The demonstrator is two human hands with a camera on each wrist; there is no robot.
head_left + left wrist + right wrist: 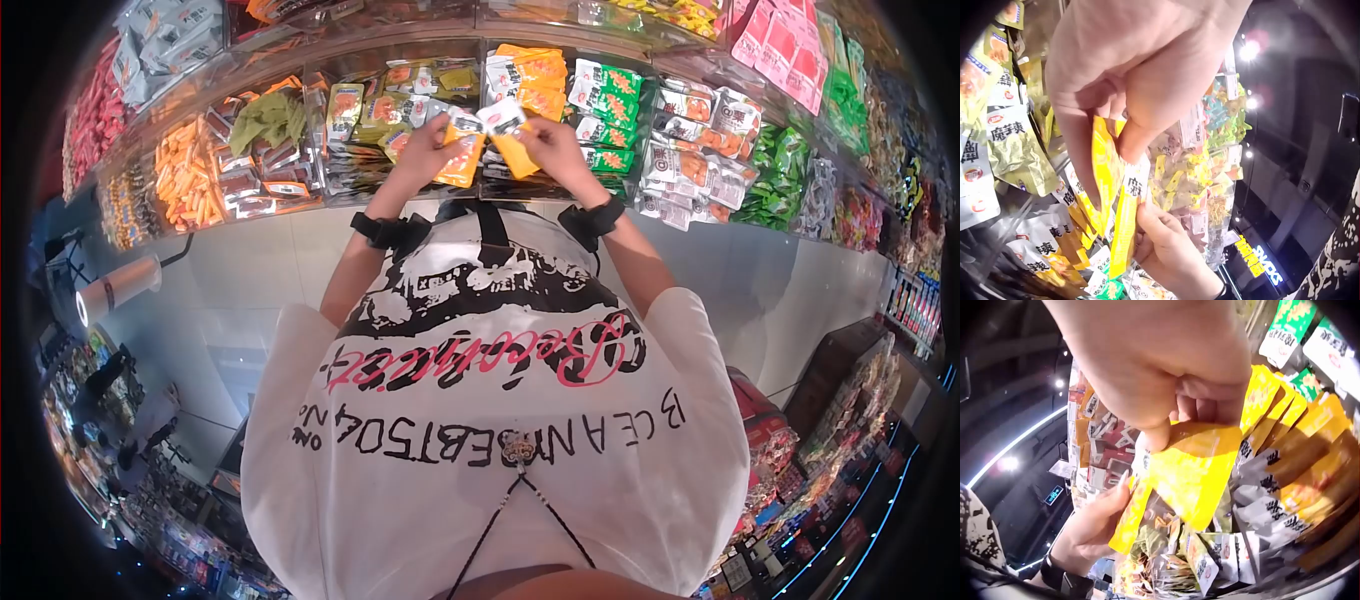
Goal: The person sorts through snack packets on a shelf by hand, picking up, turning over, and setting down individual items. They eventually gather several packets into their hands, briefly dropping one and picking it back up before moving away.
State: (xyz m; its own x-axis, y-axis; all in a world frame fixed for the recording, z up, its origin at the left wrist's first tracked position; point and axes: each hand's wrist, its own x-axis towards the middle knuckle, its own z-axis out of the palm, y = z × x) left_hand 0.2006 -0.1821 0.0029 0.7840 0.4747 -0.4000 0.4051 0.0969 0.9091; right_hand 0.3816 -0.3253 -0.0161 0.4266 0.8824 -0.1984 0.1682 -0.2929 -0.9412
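Observation:
My left hand [424,156] pinches a yellow and white snack packet [461,152] over the front of the display bins. Beside it, my right hand [555,148] holds a second yellow snack packet [516,150] with a white end, gripped between thumb and fingers. Both packets slant toward each other, their white ends close together. In the left wrist view the left thumb presses the edge of a yellow packet [1105,169]. The right wrist view has the right thumb on the corner of its yellow packet [1194,478], the fingers partly hidden behind it.
Clear-walled bins hold yellow packets [540,72], olive-gold packets [455,80], green and white packets [607,112] and white pouches [690,165]. Orange snacks [185,175] lie farther left. Pink packages [780,45] fill an upper tier. A pale floor [750,285] lies below the shelf.

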